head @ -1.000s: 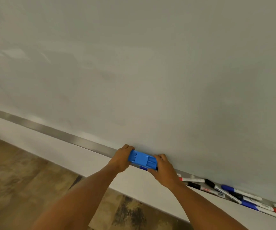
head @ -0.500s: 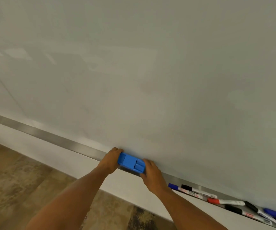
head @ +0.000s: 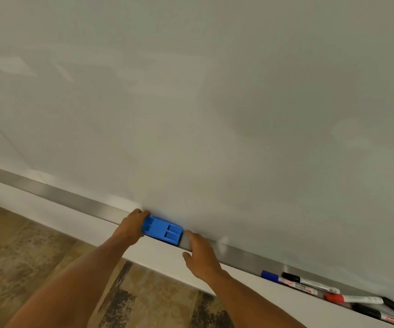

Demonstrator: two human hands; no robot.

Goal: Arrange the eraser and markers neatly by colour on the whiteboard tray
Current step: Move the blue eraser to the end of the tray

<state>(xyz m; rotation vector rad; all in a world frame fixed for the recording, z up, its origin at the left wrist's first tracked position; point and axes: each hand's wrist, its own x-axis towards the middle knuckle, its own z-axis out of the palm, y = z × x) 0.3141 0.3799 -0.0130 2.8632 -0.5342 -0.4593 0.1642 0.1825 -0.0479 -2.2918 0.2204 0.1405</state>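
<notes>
A blue eraser [head: 162, 230] rests on the metal whiteboard tray [head: 63, 195], against the board's lower edge. My left hand [head: 131, 226] grips its left end. My right hand [head: 200, 254] is off the eraser, just to its right, fingers spread over the tray's edge and holding nothing. Further right in the tray lie several markers in a loose heap: a blue-capped one [head: 271, 276], a black-capped one [head: 309, 281], a red-capped one [head: 352, 299] and another black one [head: 375, 314].
The whiteboard [head: 214, 102] fills the upper view. Below the tray runs a white wall strip [head: 49, 214], then brown patterned floor [head: 25, 261]. The tray's left stretch holds nothing but bare metal.
Both hands slid the eraser left along the tray, away from the markers. My right hand has now let go of the eraser's right end; the left hand still holds it.
</notes>
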